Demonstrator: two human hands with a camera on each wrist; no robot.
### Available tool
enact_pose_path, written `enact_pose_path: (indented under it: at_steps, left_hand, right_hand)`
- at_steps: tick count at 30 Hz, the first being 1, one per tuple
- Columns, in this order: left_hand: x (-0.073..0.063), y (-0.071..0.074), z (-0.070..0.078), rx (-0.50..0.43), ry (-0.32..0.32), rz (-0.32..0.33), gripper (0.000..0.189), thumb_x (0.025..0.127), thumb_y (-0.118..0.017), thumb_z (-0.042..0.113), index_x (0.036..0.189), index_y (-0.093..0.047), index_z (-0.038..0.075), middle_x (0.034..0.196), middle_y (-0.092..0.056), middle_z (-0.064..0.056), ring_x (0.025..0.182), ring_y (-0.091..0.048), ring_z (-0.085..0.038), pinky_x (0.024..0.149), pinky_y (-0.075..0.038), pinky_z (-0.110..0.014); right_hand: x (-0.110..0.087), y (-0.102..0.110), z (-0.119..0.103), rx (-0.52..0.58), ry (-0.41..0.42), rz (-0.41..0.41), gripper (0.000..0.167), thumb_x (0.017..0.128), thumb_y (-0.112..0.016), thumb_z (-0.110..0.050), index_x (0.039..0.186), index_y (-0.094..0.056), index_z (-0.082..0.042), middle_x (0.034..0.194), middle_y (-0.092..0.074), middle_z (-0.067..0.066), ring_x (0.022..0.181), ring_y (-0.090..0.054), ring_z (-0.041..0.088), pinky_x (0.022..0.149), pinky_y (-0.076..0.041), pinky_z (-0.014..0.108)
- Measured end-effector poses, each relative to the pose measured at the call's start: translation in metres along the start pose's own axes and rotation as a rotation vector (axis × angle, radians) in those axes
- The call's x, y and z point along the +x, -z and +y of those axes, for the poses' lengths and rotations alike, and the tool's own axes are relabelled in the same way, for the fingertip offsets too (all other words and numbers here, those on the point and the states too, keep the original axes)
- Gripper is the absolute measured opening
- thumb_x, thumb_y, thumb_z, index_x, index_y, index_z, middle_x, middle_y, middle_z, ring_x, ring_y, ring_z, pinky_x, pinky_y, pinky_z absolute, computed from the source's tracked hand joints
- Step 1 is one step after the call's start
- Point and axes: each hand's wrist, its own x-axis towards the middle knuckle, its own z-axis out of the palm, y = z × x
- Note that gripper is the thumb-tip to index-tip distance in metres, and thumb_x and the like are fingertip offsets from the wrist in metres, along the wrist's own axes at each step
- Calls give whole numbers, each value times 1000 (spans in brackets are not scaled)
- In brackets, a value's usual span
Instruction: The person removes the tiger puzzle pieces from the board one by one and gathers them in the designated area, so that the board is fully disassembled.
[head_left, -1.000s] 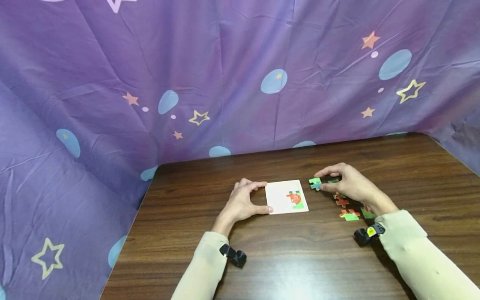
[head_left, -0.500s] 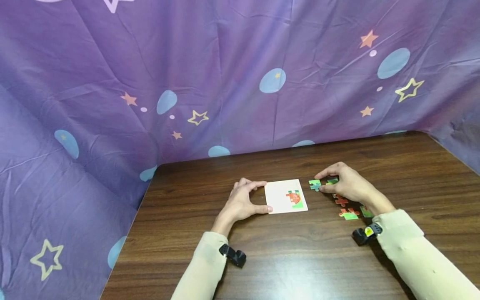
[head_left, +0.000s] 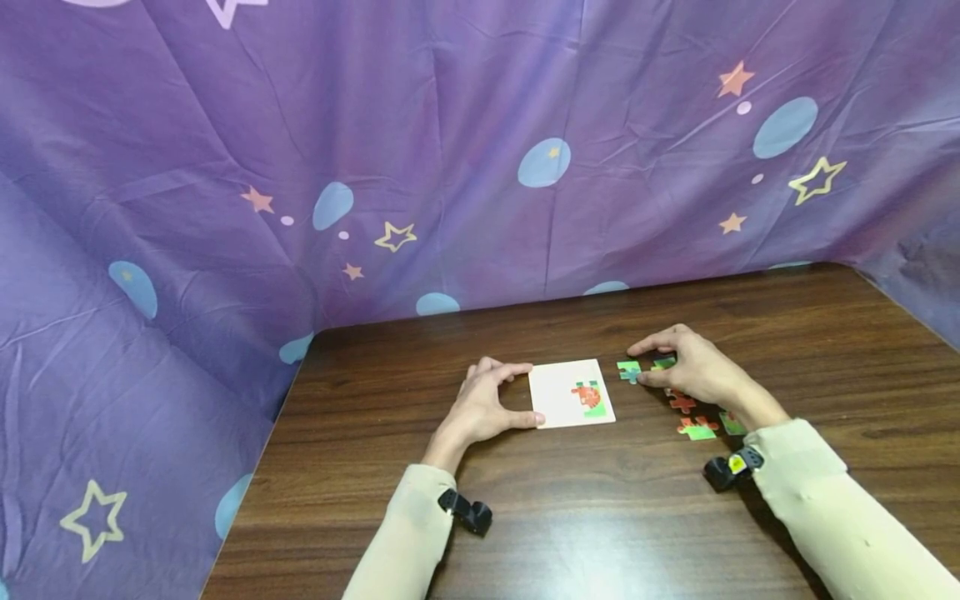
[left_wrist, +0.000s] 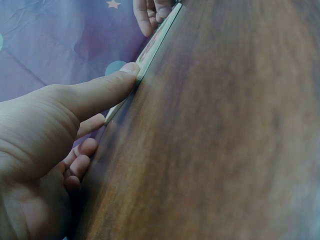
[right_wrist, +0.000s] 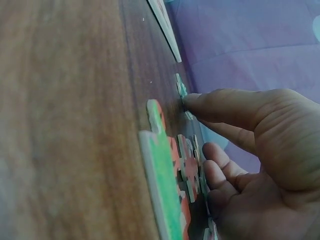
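A square white puzzle board [head_left: 552, 400] lies on the brown table, with a red-and-green joined patch of puzzle [head_left: 589, 398] at its lower right. My left hand [head_left: 483, 403] holds the board across its left edge, index finger at the far corner and thumb at the near one. To the right of the board, my right hand [head_left: 701, 367] has a green-and-blue puzzle piece [head_left: 628, 372] between thumb and index finger. In the right wrist view, the thumb presses on this piece [right_wrist: 181, 88] close to the tabletop while the other fingers are curled.
Several loose pieces lie beneath and beside the right hand: a green one [head_left: 663, 363], a red one [head_left: 682, 402], a red-and-green one [head_left: 697, 428] and another green one [head_left: 732, 423], partly hidden by the wrist. A purple patterned curtain [head_left: 480, 250] hangs behind the table.
The green-and-blue piece has turned slightly and come a little nearer at my right fingertips. More of the green piece behind that hand shows. My left hand stays on the board.
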Motion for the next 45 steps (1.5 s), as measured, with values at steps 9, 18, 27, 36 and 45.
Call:
enact_pose_path:
  at_steps: [9,18,27,36,45]
  left_hand:
    - [1,-2,-7,6,-25,18,85,76,-104,45,152,-70,29,123,-59,0,117,-51,-20,106,-45,-45]
    - [-3,3,5,9,15,-16,85,79,-103,41,154,-68,25,126,-59,-3,120,-50,-23,110,-45,-47]
    - [-3,5,6,10,28,-22,85,79,-104,40,155,-68,27,127,-58,-3,120,-50,-23,110,-44,-46]
    - [-3,5,7,2,20,-18,85,79,-104,40,154,-68,24,126,-58,-4,119,-50,-24,109,-44,-47]
    - [0,2,4,-2,26,-14,85,78,-104,39,154,-68,26,125,-58,-2,119,-50,-22,108,-44,-46]
  right_hand:
    - [1,2,-7,31,24,11,42,101,-84,-28,139,-76,-12,148,-67,23,135,-62,47,109,-48,68]
    - [3,1,-21,133,90,87,54,102,-84,-22,150,-66,-6,132,-74,20,110,-71,27,86,-58,32]
    - [3,-6,-39,250,117,74,59,99,-87,-19,153,-63,-8,125,-70,19,95,-70,17,77,-56,27]
    - [7,-32,-46,353,143,-9,58,96,-89,-14,147,-65,-1,117,-68,19,87,-68,17,72,-56,27]
    - [5,-42,-44,438,132,-118,58,91,-86,1,145,-64,6,111,-63,23,84,-65,16,68,-57,27]
